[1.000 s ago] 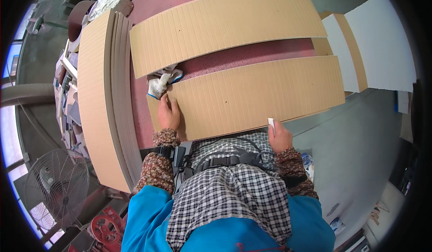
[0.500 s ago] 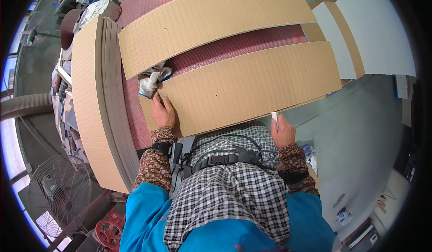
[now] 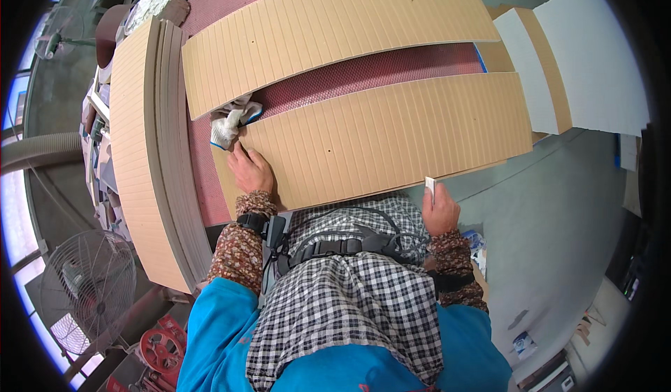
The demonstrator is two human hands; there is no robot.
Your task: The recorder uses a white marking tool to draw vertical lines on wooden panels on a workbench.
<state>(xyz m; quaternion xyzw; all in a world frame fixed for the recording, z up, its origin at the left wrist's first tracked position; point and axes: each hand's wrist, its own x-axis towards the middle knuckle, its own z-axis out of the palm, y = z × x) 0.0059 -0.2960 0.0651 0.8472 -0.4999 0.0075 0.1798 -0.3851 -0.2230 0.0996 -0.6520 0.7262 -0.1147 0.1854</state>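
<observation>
A grooved tan panel (image 3: 377, 137) lies crosswise in front of me, with the edge of another board showing beneath its near side. Flat on its left end rests my left hand (image 3: 250, 172), fingers stretched out and holding nothing. Just beyond those fingertips is a crumpled white work glove (image 3: 227, 127) with blue trim. At the panel's near edge, right of centre, my right hand (image 3: 442, 212) pinches a small flat white piece (image 3: 430, 181) upright against or close to that edge; contact is hard to tell. A second grooved panel (image 3: 342, 25) lies farther back, a gap between the two.
Both panels lie on a table with a red textured cover (image 3: 381, 67). Along its left stands a stack of long boards (image 3: 140, 147). White boards (image 3: 601, 63) rise at the far right. A floor fan (image 3: 89, 287) and a pile of offcuts (image 3: 101, 161) are at the left.
The whole view has shifted and turned slightly. My left hand stays on the panel's left end, and my right hand still pinches the white piece at the near edge.
</observation>
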